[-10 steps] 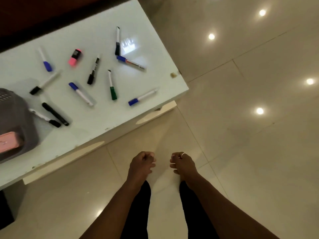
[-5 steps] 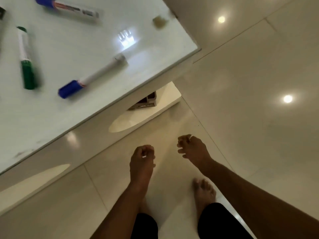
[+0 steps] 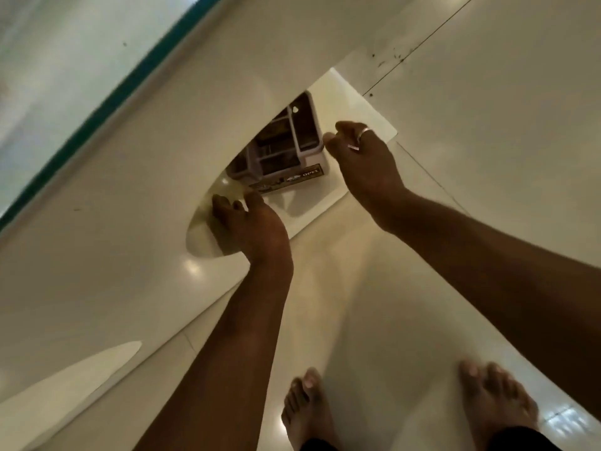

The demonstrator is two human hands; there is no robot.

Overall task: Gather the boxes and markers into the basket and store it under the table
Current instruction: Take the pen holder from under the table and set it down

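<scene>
Under the table's (image 3: 97, 196) white apron, an arched cutout opens onto a low white shelf (image 3: 354, 102), and a box (image 3: 286, 148) with divided compartments sits half inside it. Bare shelf lies open on the box's right. The left hand (image 3: 250, 222) reaches in at the box's near left corner, fingers curled, seemingly touching it. The right hand (image 3: 361, 157), ringed, hovers loosely curled just beside the box's right corner. Bare feet (image 3: 305, 411) stand on glossy pale floor tiles (image 3: 487, 125).

Glossy cream tiled floor (image 3: 487, 157) with dark grout lines beside a white, teal-edged table (image 3: 97, 190).
</scene>
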